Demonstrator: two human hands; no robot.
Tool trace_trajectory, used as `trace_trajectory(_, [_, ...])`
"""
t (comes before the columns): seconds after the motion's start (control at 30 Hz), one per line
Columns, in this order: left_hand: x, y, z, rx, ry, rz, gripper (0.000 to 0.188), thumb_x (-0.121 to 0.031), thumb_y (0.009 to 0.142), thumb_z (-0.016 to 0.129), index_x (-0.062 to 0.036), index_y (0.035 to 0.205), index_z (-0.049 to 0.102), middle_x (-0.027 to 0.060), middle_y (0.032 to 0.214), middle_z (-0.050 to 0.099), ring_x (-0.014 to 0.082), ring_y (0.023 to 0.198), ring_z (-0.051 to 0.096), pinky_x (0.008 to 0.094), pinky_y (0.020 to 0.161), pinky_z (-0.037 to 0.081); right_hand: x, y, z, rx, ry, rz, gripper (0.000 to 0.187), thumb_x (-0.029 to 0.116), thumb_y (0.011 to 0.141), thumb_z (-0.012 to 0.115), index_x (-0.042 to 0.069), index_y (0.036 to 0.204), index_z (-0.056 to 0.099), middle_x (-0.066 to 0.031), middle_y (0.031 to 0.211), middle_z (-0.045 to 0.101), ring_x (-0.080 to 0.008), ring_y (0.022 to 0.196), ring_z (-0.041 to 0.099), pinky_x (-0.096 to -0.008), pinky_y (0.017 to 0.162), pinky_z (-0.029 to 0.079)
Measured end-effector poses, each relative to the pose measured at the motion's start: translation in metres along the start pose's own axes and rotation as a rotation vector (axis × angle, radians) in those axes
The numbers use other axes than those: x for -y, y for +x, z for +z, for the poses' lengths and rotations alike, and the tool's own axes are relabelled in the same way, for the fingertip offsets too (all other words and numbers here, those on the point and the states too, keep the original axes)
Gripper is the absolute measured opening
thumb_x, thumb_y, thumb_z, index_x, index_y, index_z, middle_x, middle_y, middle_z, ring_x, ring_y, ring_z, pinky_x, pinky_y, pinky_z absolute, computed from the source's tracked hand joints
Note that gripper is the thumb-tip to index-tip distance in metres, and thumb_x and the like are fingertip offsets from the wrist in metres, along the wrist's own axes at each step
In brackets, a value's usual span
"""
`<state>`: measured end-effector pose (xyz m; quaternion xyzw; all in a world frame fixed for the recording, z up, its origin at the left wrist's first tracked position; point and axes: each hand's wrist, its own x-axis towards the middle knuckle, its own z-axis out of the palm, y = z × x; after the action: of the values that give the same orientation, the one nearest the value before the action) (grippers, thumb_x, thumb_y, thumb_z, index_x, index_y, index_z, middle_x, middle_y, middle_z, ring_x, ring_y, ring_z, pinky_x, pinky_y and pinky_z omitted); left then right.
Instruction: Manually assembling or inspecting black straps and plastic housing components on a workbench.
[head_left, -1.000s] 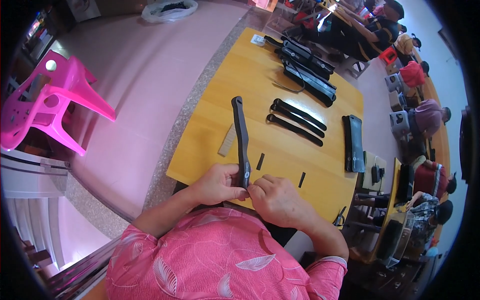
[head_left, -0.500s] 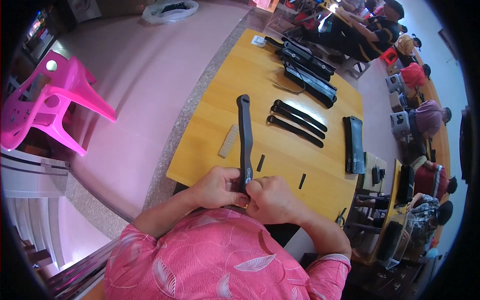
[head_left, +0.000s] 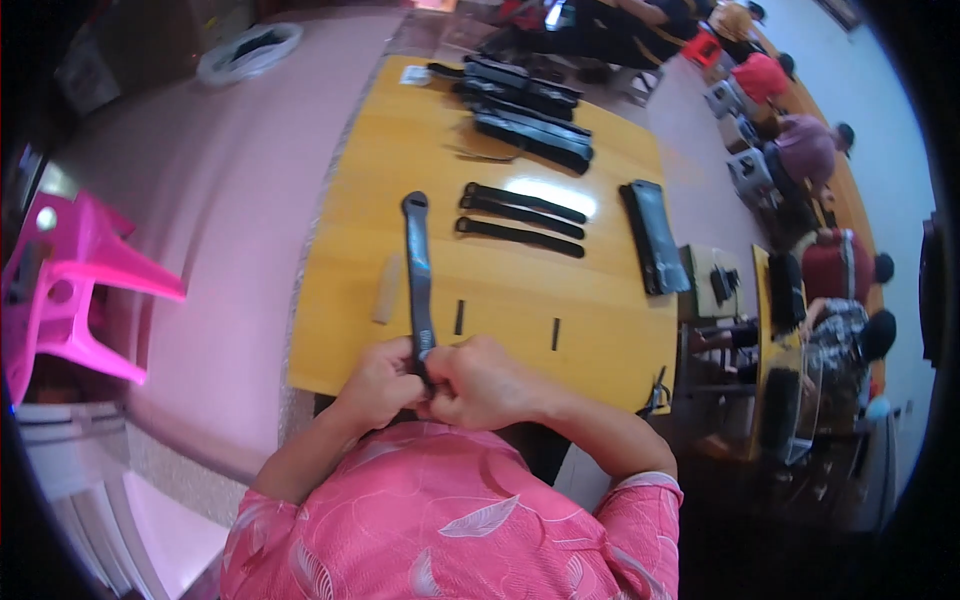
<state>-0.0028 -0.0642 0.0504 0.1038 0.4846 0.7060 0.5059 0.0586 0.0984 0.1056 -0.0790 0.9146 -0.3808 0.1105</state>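
Observation:
A long black strap (head_left: 419, 270) with a slotted, rounded far end and pale marking near me stretches away over the near part of the table. Its near end is pinched by my left hand (head_left: 380, 388), fingers curled. My right hand (head_left: 485, 382) is closed on the same end, pressed against the left; the fingers hide what lies between them. To the strap's left is a flat beige strip (head_left: 387, 290). On its right lie two short black pieces, one closer (head_left: 460, 317) and one farther off (head_left: 556, 334). Three similar black straps (head_left: 522, 239) rest side by side beyond.
Bundles of black straps (head_left: 530, 130) fill the yellow table's (head_left: 350, 190) far end. Another black bundle (head_left: 652, 238) lies by its right edge, scissors (head_left: 657, 388) at the near right corner. A pink plastic stool (head_left: 95, 275) stands left. Several people work along benches on the right.
The whole view has swung, so the table and straps sit farther left in the picture. Both hands still grip the strap's near end, with the right-hand fingers slightly repositioned.

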Motion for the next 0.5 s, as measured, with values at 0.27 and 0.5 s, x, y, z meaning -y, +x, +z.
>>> trace_trajectory(0.27, [-0.007,0.001,0.006,-0.022,-0.007,0.052,0.021,0.01,0.077,0.054,0.005,0.097,0.059,0.0083,0.085,0.063,0.0146,0.072,0.063,0.0265,0.059,0.053,0.0,-0.008,-0.012,0.0,-0.14,-0.178,0.017,0.018,0.075,0.065,0.003,0.073,0.057,-0.0177,0.068,0.059,-0.037,0.065,0.061,-0.0467,0.06,0.048])
trace_trajectory(0.5, [0.0,-0.014,-0.003,0.175,0.071,-0.05,0.025,0.011,0.074,0.058,0.0053,0.097,0.061,0.0077,0.083,0.065,0.0139,0.069,0.064,0.0247,0.058,0.051,-0.003,0.001,-0.017,0.276,-0.027,-0.258,0.013,0.013,0.071,0.063,0.003,0.065,0.057,-0.0189,0.063,0.057,-0.0398,0.062,0.058,-0.0464,0.055,0.044])
